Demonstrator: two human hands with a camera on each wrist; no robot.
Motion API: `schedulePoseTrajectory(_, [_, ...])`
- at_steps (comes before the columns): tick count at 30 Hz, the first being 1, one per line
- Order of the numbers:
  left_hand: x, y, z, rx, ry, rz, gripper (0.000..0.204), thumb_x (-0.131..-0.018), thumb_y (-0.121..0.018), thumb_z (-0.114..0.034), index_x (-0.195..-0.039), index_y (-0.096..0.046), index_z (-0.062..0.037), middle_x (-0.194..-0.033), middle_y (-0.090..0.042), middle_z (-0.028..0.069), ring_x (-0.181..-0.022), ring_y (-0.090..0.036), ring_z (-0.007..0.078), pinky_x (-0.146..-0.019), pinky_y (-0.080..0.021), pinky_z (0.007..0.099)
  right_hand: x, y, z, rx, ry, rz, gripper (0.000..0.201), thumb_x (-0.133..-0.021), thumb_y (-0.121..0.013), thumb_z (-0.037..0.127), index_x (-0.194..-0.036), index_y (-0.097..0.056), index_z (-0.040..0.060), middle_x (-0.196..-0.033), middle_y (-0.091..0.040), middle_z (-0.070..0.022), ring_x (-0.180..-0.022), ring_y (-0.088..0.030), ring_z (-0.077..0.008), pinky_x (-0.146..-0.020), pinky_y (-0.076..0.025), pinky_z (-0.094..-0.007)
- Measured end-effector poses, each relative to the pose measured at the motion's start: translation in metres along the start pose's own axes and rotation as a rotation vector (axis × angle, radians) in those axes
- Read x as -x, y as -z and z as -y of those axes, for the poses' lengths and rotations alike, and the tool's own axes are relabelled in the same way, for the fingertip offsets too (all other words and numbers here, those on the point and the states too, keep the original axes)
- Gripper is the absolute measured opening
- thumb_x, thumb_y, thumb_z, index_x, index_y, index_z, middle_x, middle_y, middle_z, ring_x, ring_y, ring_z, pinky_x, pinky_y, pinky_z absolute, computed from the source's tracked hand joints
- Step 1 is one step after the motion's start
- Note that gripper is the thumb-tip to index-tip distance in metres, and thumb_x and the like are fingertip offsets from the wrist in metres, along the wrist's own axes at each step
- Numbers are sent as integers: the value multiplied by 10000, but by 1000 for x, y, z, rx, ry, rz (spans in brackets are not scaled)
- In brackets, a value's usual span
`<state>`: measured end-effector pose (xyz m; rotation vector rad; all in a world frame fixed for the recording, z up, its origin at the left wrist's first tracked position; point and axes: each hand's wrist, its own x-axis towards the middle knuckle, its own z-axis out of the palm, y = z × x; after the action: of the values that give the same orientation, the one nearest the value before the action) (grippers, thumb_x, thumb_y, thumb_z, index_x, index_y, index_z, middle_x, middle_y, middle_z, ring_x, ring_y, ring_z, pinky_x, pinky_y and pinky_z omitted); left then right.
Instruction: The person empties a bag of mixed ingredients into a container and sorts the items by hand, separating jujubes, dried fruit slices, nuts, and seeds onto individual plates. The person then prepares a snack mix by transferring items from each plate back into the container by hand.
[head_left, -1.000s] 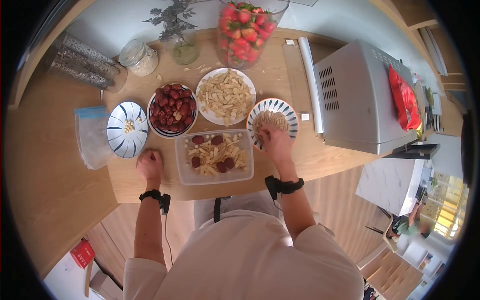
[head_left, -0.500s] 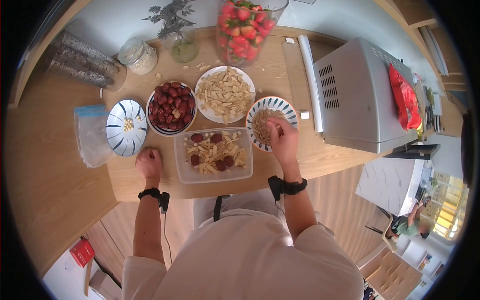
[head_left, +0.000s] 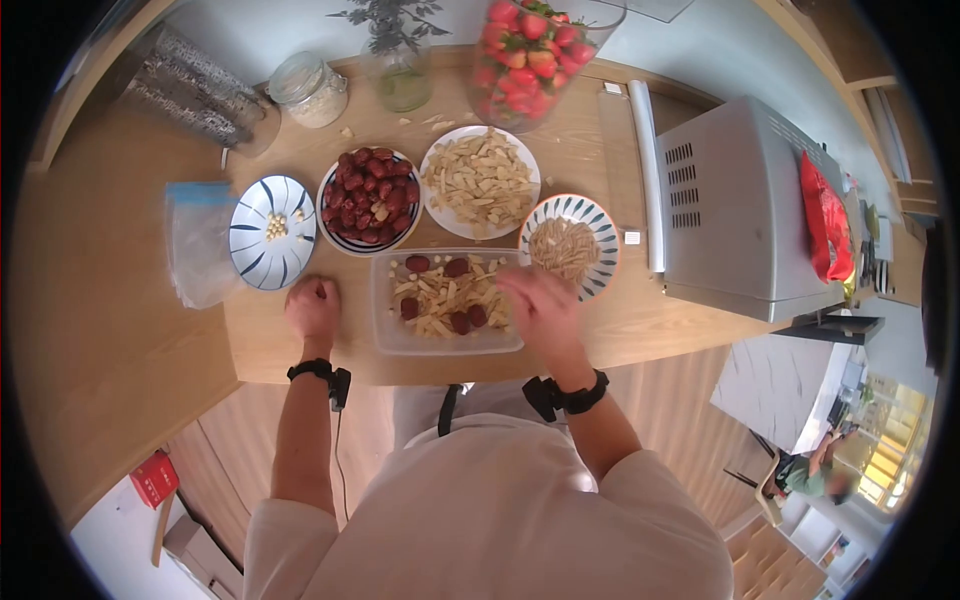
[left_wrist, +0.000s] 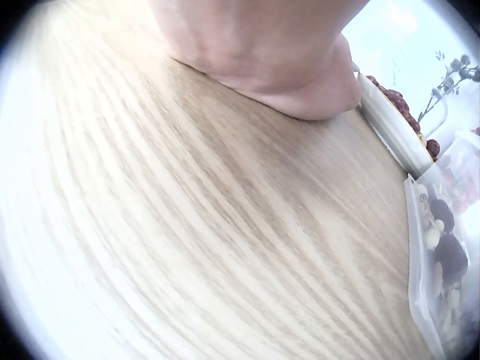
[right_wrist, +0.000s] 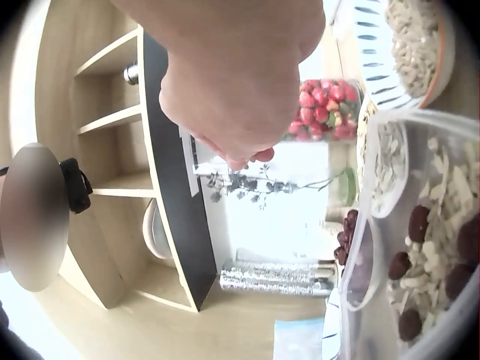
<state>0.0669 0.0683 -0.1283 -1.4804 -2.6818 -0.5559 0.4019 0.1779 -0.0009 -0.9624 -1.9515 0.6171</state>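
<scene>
My right hand [head_left: 543, 308] is over the right end of a clear plastic container [head_left: 447, 345], fingertips drawn together in a pinch. What they hold is hidden; the fingers came from a bowl [head_left: 607, 252] of pale slender kernels [head_left: 563, 248]. Inside the container, several red dates [head_left: 457, 267] lie on pale dried slices [head_left: 435, 300] with small cream pieces. Loosely curled, my left hand [head_left: 313, 305] rests on the table, left of the container and below a blue-striped plate [head_left: 250, 250] holding a few cream-coloured nuts or seeds [head_left: 276, 227]. Nothing shows in it.
Behind the container stand a bowl of red dates [head_left: 370, 195] and a white plate [head_left: 533, 170] of pale slices. Farther back are a glass jar [head_left: 309, 90], a vase [head_left: 403, 88] and a strawberry-filled clear container [head_left: 530, 65]. A plastic bag [head_left: 200, 245] lies left; a grey appliance [head_left: 730, 210] stands right.
The right hand has lifted out of the kernel bowl and moved left and nearer, to the container's right end. The left hand stays resting on the table. The head view has shifted slightly.
</scene>
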Motion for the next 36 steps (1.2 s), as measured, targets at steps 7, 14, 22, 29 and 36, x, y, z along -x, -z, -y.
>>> schedulePoseTrajectory(7, [0, 0, 0, 19, -11, -6, 249, -810, -579, -210, -595, -532, -94, -636, -577, 89, -635, -577, 337, -579, -452, 465, 17, -37, 8, -17, 137, 282, 266, -756, -680, 41, -1014, -663, 103, -913, -690, -47, -707, -667, -239, -609, -533, -345])
schedulePoseTrajectory(14, [-1, 3, -5, 35, -21, -2, 242, -818, -581, -195, -608, -533, -85, -641, -578, 97, -640, -574, 344, -598, -452, 468, 23, -46, 8, 67, 57, 470, 232, -813, -655, 56, -1038, -657, 109, -913, -685, -44, -704, -663, -265, -607, -529, -358])
schedulePoseTrajectory(22, [0, 1, -2, 55, -25, 14, 237, -816, -587, -184, -615, -532, -72, -645, -571, 108, -649, -568, 346, -605, -447, 471, 3, -7, -25, 130, -152, 213, 204, -863, -668, 129, -1062, -631, 106, -954, -658, -69, -719, -669, -284, -604, -534, -379])
schedulePoseTrajectory(29, [0, 0, 0, 56, -52, -2, 255, -818, -588, -182, -602, -517, -64, -637, -562, 111, -640, -560, 346, -595, -436, 469, -10, 38, -63, 526, -442, 128, 194, -862, -657, 121, -1052, -629, 98, -1050, -662, -71, -806, -681, -306, -664, -541, -417])
schedulePoseTrajectory(36, [0, -1, -1, 44, -51, -15, 269, -824, -583, -190, -597, -518, -62, -637, -568, 111, -635, -560, 346, -587, -432, 468, 11, 47, -86, 685, -702, 251, 268, -830, -710, 220, -1035, -619, 73, -1095, -652, -128, -900, -671, -358, -749, -550, -450])
